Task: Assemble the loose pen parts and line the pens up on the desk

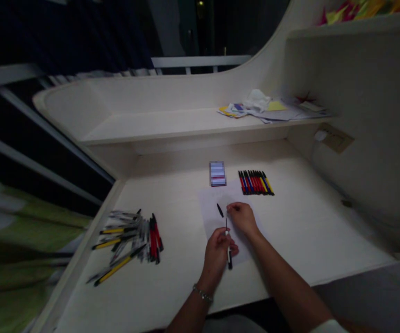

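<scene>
My left hand (215,252) is closed around a white pen (229,254) with a black lower end. A thin dark rod, like a refill, sticks up from the pen's top. Just above and to the right, my right hand (243,216) has its thumb and fingertips pressed together; anything between them is too small to make out. A slim black pen part (219,210), like a cap or tip, lies on the white paper (208,203) left of my right fingertips. Both hands are over this sheet.
A neat row of red, blue and yellow pens (256,182) lies at the right. Loose yellow pens (120,266), red pens (155,238) and clear pen parts (140,231) are heaped at the left. Behind the paper sits a phone (218,174). Papers (272,113) rest on the shelf (151,125).
</scene>
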### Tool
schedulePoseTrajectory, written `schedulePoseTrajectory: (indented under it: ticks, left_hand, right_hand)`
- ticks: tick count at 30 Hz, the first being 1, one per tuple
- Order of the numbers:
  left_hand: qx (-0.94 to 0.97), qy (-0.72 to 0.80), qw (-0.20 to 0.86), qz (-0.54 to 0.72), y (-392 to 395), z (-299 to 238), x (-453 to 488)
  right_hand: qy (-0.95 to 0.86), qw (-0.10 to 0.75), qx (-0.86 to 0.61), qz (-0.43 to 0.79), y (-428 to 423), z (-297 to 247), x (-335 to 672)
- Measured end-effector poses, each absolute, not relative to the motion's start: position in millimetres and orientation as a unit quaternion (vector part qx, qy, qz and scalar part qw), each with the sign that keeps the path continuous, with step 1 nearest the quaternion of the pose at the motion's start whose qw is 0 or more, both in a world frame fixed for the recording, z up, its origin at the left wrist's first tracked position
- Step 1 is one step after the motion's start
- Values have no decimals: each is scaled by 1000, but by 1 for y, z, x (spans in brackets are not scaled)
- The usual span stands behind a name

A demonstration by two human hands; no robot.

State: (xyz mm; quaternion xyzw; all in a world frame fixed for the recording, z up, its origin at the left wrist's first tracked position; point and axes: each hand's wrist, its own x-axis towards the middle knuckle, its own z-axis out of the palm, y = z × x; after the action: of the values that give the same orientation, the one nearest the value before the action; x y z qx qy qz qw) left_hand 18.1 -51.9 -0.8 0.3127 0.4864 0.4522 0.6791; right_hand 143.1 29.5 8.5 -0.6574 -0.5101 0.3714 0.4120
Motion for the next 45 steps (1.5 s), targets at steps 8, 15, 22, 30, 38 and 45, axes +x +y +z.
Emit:
schedulePoseTrajectory:
  ticks: [8, 15, 22, 30, 38, 45]
  left_hand:
    - [295, 511, 655, 473, -53, -3, 21]
    - [272, 523, 640, 493, -53, -2, 28]
    - [304, 496, 645, 496, -58, -4, 45]
    - [325, 491, 666, 458, -64, -8, 46]
    - [280, 466, 690, 479, -62, -3, 35]
    - [246, 476, 694, 481, -56, 1, 33]
  right_hand:
    - [-661, 178, -700, 203, 58, 7, 135]
    - [-652, 266, -654, 276, 47, 10, 149]
    - [-569, 378, -530, 503, -5, 2, 168]
    - [-519, 422, -619, 411, 31, 4, 181]
    - [-648, 188, -703, 225, 62, 11, 166]
    - [-659, 202, -694, 208, 56, 12, 161]
